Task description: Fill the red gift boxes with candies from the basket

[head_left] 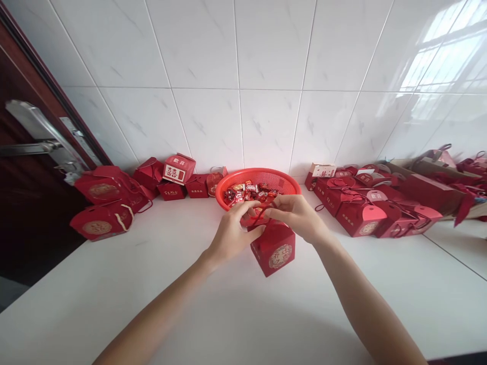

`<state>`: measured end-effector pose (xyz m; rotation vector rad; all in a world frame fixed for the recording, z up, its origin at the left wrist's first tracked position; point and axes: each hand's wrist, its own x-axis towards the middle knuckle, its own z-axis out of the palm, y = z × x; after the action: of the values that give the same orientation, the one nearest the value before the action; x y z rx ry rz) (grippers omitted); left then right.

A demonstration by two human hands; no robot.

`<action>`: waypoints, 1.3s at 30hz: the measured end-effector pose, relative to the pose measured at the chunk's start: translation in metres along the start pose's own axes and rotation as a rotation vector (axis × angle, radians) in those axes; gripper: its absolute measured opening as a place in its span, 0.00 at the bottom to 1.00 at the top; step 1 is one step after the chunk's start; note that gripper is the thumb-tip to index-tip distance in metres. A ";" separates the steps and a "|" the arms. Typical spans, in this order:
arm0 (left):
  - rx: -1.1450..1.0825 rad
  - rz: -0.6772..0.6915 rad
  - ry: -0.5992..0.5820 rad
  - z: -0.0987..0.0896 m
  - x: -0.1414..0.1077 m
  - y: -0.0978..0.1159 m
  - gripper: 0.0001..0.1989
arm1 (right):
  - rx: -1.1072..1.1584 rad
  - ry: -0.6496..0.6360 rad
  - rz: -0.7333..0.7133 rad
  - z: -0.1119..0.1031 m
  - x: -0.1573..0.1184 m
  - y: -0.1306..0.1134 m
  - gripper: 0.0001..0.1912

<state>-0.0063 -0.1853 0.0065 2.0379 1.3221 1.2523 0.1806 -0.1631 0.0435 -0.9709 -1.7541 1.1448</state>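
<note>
In front of me a red candy box [273, 249] with a round gold emblem on its side stands on the white table, turned at an angle. A thin dark red cord [259, 217] rises from its top. My right hand [294, 215] pinches the cord above the box. From the other side, my left hand [232, 230] has its curled fingers at the same cord, with its thumb lying near the box's top edge. Just behind the hands sits a red plastic basket [222, 190] of wrapped candies [251, 191], partly covered by my fingers.
Several red boxes [102, 223] with cord handles stand at the left, more [179, 168] along the tiled wall. Rows of red boxes [359, 215] fill the right side, with an open cardboard carton [429, 190] behind. A dark door with a metal handle [49, 147] is at far left.
</note>
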 end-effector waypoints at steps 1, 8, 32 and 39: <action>0.009 -0.013 -0.002 0.001 0.000 -0.001 0.21 | 0.055 -0.006 0.001 -0.003 0.000 -0.001 0.14; -0.076 -0.051 -0.102 0.009 -0.001 -0.006 0.13 | 0.347 -0.112 0.046 -0.013 -0.001 -0.004 0.14; 0.166 -0.058 -0.218 0.040 -0.019 -0.019 0.09 | -0.624 -0.214 0.038 -0.005 -0.001 0.014 0.10; 0.210 -0.001 -0.191 0.044 -0.022 -0.021 0.07 | -0.690 -0.146 -0.023 -0.007 0.000 0.010 0.16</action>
<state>0.0168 -0.1893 -0.0412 2.2351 1.4125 0.9228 0.1881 -0.1580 0.0361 -1.2753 -2.3377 0.5961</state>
